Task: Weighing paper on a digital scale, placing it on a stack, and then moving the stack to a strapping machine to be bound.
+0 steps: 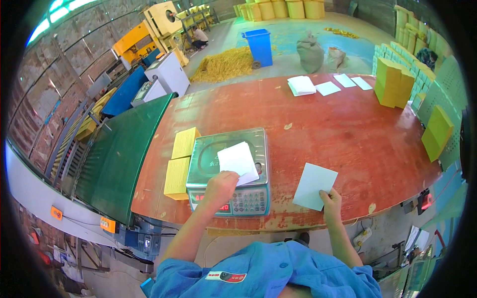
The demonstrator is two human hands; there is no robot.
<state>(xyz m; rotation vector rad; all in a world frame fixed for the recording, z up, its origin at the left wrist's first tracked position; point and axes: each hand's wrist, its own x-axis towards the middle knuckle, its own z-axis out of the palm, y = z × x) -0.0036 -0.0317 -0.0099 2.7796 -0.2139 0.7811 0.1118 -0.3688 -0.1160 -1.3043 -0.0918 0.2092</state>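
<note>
A digital weighing scale [228,136] with a metal pan and a keypad stands on the red table. On its pan lies a small stack of white paper sheets [237,158], slightly fanned. My left hand [222,188] is closed at the near edge of these sheets, its fingertips partly hidden from above. To the right of the scale, my right hand [331,202] pinches a pale sheet of paper [314,184] by its near right corner, thumb on top. Two yellow paper blocks [185,143] sit against the scale's left side.
The red tabletop [338,126] carries a white paper stack [301,85] and loose sheets [328,88] at its far edge. Tall yellow stacks [390,82] stand far right. A green conveyor belt [121,154] runs along the left. Beyond are a blue bin [259,47] and a crouching person [200,37].
</note>
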